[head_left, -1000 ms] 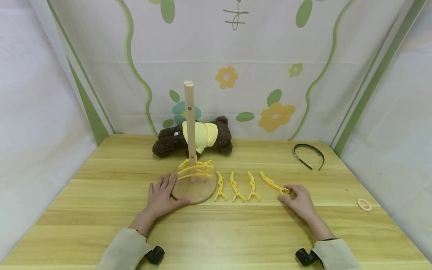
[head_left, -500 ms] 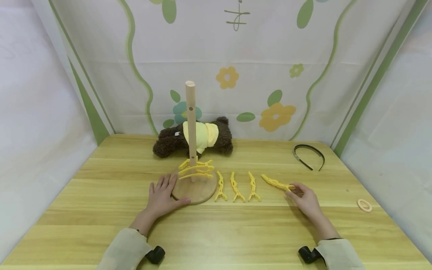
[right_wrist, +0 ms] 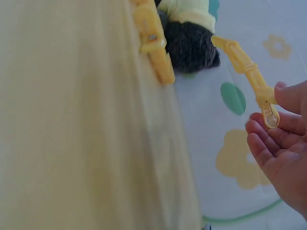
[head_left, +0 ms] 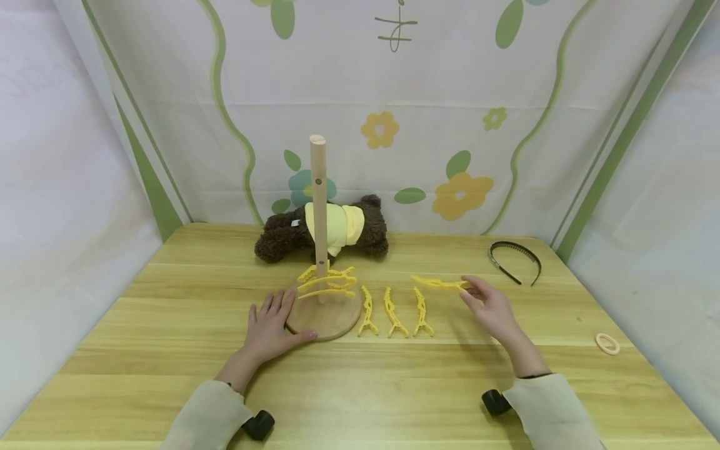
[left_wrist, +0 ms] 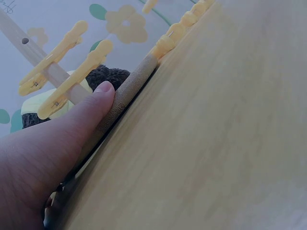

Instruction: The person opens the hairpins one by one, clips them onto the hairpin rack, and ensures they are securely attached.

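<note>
My right hand (head_left: 490, 309) pinches a yellow hair clip (head_left: 443, 284) by its tail end, between thumb and fingers, raised over the table. In the right wrist view the clip (right_wrist: 250, 73) points away from the thumb, with the other fingers (right_wrist: 268, 139) loosely bent beneath. My left hand (head_left: 270, 331) rests at the left edge of a stand's round wooden base (head_left: 332, 325), fingers straight and spread; in the left wrist view its thumb (left_wrist: 98, 103) lies along the rim. Several yellow clips (head_left: 326, 292) are clamped on the lower part of the upright wooden post (head_left: 319, 212).
Three more yellow clips (head_left: 394, 315) lie in a row on the table (head_left: 360, 387), right of the base. Behind the post lies a brown plush toy (head_left: 374, 231) in a yellow top. A black headband (head_left: 514, 245) and a beige ring (head_left: 607, 342) are on the right.
The right hand has lifted the rightmost clip off the table and carried it up and leftward, turning it nearly level in the head view. The left hand has stayed on the base.
</note>
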The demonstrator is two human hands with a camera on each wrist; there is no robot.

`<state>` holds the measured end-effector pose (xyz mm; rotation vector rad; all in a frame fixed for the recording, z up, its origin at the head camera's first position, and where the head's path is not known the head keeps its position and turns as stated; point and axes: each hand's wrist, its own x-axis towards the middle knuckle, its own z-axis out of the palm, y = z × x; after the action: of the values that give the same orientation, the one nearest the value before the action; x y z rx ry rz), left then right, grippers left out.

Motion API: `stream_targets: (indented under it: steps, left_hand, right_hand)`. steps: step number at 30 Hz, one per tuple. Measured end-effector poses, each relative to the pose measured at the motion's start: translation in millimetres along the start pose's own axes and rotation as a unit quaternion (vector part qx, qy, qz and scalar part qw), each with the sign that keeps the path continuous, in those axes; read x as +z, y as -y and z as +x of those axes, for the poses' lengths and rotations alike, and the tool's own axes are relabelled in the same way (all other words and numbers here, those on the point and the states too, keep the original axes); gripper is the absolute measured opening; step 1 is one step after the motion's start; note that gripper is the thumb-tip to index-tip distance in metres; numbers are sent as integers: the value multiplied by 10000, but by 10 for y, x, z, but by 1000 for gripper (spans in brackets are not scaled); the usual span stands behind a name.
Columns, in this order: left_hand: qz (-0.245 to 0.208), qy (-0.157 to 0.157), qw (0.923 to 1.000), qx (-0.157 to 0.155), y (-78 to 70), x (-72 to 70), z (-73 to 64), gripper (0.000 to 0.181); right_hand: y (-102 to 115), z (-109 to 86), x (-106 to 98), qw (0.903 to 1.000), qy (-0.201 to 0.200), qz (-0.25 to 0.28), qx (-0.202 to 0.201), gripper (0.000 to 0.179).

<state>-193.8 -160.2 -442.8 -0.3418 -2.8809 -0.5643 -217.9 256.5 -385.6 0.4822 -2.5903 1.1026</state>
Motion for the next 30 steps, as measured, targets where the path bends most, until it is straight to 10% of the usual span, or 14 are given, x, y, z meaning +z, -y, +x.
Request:
stream_targets:
  steps: [16, 30]
  left_hand:
    - [-29, -3, 10000, -14, -2, -9, -5, 101]
    - [-43, -3, 10000, 8, -10, -15, -8, 101]
  right_hand:
    - [834, 624, 495, 9883, -464, 832, -1193, 17]
    - [1200, 837, 1028, 9810, -96, 1516, -1207, 13]
